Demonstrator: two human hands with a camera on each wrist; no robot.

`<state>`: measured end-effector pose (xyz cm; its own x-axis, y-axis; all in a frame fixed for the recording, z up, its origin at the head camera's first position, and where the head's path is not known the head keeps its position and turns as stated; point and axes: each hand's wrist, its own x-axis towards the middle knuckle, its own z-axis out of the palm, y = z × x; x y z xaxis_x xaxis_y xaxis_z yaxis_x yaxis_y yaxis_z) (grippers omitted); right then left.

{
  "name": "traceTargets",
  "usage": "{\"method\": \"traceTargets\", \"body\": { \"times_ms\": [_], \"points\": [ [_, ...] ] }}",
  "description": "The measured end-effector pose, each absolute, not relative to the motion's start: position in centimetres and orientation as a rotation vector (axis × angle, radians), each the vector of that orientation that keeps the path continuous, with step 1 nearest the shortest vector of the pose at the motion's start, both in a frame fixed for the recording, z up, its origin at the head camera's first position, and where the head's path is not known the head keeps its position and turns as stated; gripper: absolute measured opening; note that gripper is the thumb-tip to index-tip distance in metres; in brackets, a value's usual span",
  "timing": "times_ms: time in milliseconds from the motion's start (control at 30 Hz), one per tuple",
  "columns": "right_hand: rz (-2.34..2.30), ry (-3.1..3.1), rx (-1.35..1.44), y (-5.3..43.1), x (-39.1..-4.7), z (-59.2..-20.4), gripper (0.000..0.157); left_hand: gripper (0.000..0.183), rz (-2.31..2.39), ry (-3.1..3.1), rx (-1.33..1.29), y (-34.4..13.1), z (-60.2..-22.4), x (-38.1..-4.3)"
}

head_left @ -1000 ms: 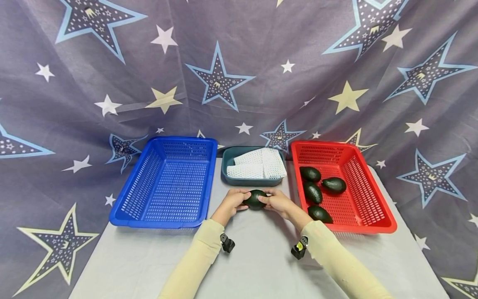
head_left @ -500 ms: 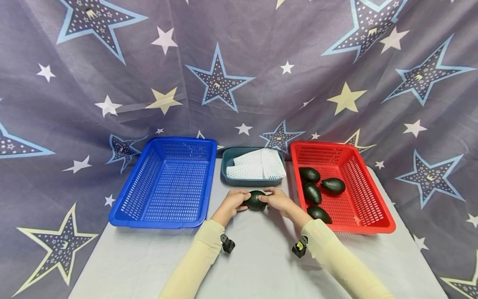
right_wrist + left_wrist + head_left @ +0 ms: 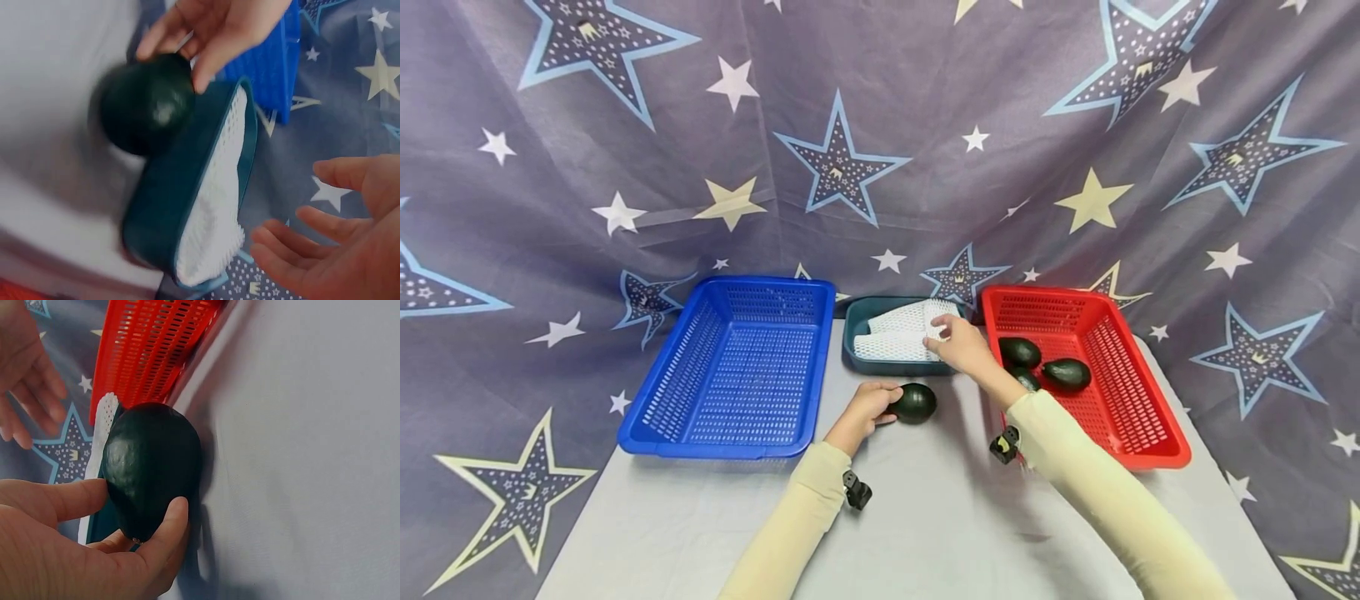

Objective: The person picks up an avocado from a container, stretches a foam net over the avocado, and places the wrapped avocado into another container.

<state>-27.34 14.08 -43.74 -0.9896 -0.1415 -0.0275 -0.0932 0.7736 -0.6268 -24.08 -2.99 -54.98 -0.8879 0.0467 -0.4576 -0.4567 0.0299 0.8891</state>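
Note:
A dark green avocado (image 3: 916, 403) is gripped at its narrow end by my left hand (image 3: 867, 408), thumb on one side and fingers on the other. In the left wrist view the stem tip of the avocado (image 3: 153, 462) shows between the fingers. My right hand (image 3: 964, 346) hovers over the right part of a teal tray (image 3: 880, 367) that holds white foam net sleeves (image 3: 898, 337). Its fingers are parted and slightly bent, holding nothing; the right wrist view shows them apart from the white netting (image 3: 215, 206).
At the right stands a red basket (image 3: 1138, 400) with several avocados (image 3: 1067, 374), partly covered by the right forearm. A blue basket (image 3: 748, 383) stands at the left. Behind everything hangs a star-patterned curtain (image 3: 865, 67). A grey-white cloth (image 3: 917, 533) covers the table.
My right hand has let go of the avocado and moved up and forward to the teal tray. The left hand keeps its grip in the same place.

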Motion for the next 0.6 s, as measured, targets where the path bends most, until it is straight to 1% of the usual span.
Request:
{"method": "traceTargets", "body": {
  "times_ms": [133,300,467,600],
  "points": [
    [-0.936,2.975,-0.153,14.1,-28.9,-43.8,0.054,0.033,1.921,1.951,-0.404,-3.1,-54.8,-23.9],
    [-0.880,2.979,-0.058,14.1,-30.4,-44.9,0.065,0.036,1.918,1.952,-0.397,-3.1,-54.9,-23.9],
    [-0.759,2.963,0.051,14.0,-31.1,-46.0,0.076,0.035,1.920,1.955,-0.397,-3.1,-54.9,-23.8],
    [-0.664,2.946,0.143,13.8,-31.3,-46.7,0.080,0.035,1.925,1.956,-0.399,-3.0,-54.9,-23.7]
  ]
}}
